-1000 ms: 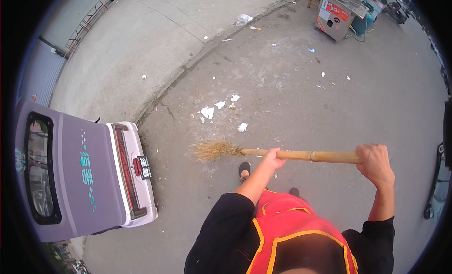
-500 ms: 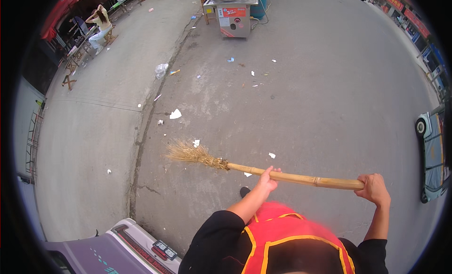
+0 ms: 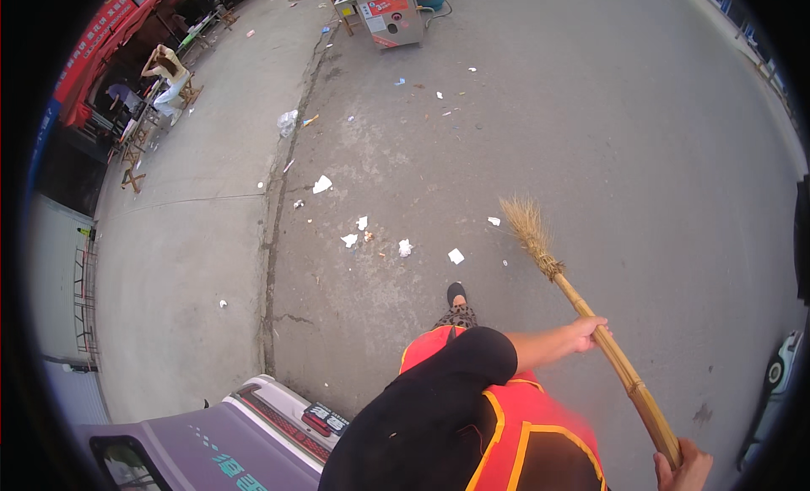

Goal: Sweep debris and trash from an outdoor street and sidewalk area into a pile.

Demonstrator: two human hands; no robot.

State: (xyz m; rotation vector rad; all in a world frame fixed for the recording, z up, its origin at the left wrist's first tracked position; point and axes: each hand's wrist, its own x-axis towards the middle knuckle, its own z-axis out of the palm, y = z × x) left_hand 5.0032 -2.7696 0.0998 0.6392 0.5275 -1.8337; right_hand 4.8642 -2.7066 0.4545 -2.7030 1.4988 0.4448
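Note:
A straw broom [image 3: 530, 229] with a thick bamboo handle slants from the middle of the road down to the lower right. Partway along the handle, my left hand [image 3: 589, 333] is closed around it. Near the handle's end, my right hand [image 3: 688, 472] grips it, partly cut off by the picture's lower edge. Left of the bristles lie a white paper scrap [image 3: 494, 221] and a square white paper [image 3: 456, 256]. Farther left are a crumpled tissue [image 3: 405, 248] and several more white scraps [image 3: 349, 240]. My shoe [image 3: 456, 293] shows below the papers.
A purple vehicle [image 3: 186, 440] stands close at the lower left. A metal cart [image 3: 391, 23] is at the far end of the road. A seam [image 3: 272, 263] divides road and pavement. A person [image 3: 169, 78] sits by tables at upper left. A parked car [image 3: 774, 381] is at the right.
The broom has swung from left to right, its bristles now pointing up and away. Both hands moved right and down with it. My shoe and several paper scraps have come into view.

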